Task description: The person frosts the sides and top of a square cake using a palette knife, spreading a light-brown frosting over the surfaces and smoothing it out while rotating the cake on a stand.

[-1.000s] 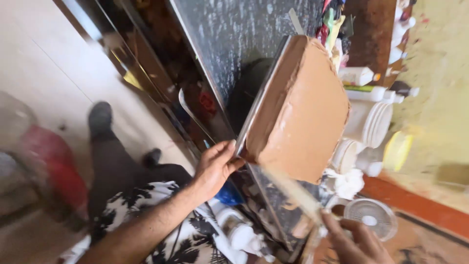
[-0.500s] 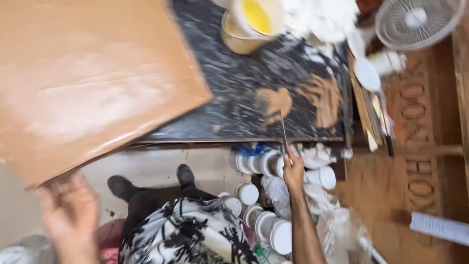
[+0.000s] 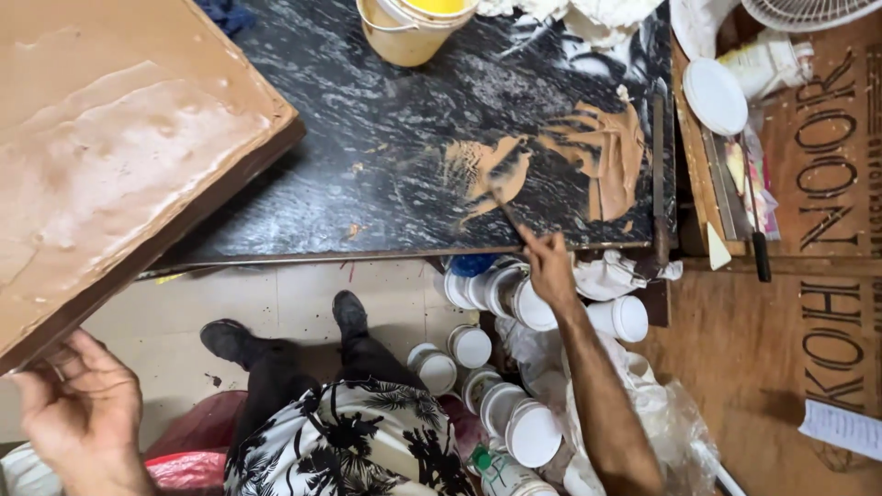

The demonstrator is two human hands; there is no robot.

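A long dark marbled bench (image 3: pixel 386 156) fills the far side of the scene, smeared with brown paste (image 3: pixel 597 152) toward its right end. Over its left end a big wooden board (image 3: pixel 110 156) coated in the same brown paste tilts out past the near edge. The left hand (image 3: pixel 78 413) holds up the board's near corner from below, fingers curled around the edge. The right hand (image 3: pixel 551 271) sits at the bench's near edge, its grip closed on the handle of a flat scraper (image 3: pixel 505 188) whose blade rests in the paste on the bench. A yellow bucket (image 3: pixel 409 32) stands at the far edge of the bench. On the floor below, near the person's dark shoes (image 3: pixel 349 317), white tubs (image 3: pixel 496 367) with lids crowd together. A dark-handled tool (image 3: pixel 755 220) lies on the wooden shelf to the right.
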